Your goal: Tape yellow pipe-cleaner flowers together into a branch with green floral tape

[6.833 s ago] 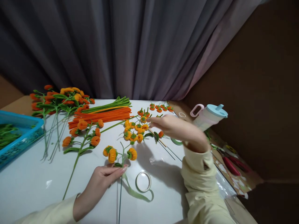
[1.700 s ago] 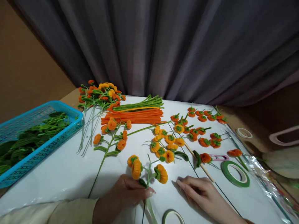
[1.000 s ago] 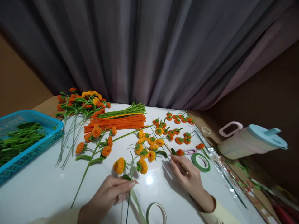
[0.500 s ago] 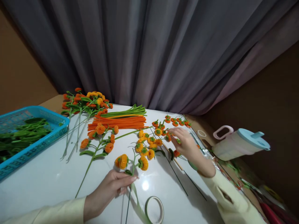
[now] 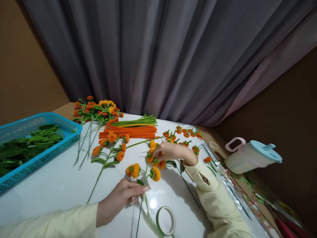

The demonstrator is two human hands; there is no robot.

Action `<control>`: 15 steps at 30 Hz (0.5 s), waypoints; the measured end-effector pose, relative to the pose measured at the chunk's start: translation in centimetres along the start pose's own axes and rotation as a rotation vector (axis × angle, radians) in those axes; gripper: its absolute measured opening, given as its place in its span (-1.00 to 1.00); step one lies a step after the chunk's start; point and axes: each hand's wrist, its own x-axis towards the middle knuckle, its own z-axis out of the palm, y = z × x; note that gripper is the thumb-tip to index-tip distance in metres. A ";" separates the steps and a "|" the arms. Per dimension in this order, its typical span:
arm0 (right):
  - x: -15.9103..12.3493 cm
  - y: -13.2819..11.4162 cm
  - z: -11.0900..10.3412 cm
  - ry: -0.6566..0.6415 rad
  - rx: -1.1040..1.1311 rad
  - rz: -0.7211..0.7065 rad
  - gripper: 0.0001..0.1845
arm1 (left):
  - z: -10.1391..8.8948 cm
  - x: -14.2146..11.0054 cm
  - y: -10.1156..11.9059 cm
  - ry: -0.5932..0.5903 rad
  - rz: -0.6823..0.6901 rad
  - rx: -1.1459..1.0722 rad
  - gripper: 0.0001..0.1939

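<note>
My left hand [image 5: 126, 195] pinches a stem [image 5: 146, 172] of fuzzy pipe-cleaner flowers, which carries several yellow-orange blooms [image 5: 155, 174] and a small leaf. A dark wire runs down below the fingers. From the same grip a strip of pale green tape [image 5: 148, 211] trails to a tape roll [image 5: 166, 220] standing on the white table. Farther back, my right hand [image 5: 170, 151] reaches down into a cluster of yellow-orange flower heads [image 5: 162, 164]. Its fingers are bent together among the blooms; what they pinch, if anything, is hidden.
Left stands a blue basket [image 5: 76, 130] of green leaves. Finished flower stems [image 5: 111, 155] lie beside orange pipe cleaners [image 5: 131, 131] and green ones [image 5: 138, 120]. Orange flower heads [image 5: 187, 134] sit behind my right hand. A tumbler with a blue lid [image 5: 264, 150] is at right.
My right hand has moved left and toward me, from the orange flower heads to the yellow-orange cluster. My left hand keeps its hold on the stem; the whole view has shifted slightly.
</note>
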 end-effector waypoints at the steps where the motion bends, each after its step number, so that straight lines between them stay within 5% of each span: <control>1: -0.2 -0.3 0.3 0.023 0.005 -0.005 -0.72 | 0.0 0.0 0.0 0.002 0.000 0.010 -0.52; 9: -4.8 -0.6 0.0 0.218 0.042 0.027 -0.78 | 0.1 -0.1 0.2 0.012 0.001 0.066 -0.51; 15: -5.5 -0.5 0.6 0.149 0.103 0.012 -0.70 | 0.1 -0.2 0.1 0.006 0.004 0.058 -0.51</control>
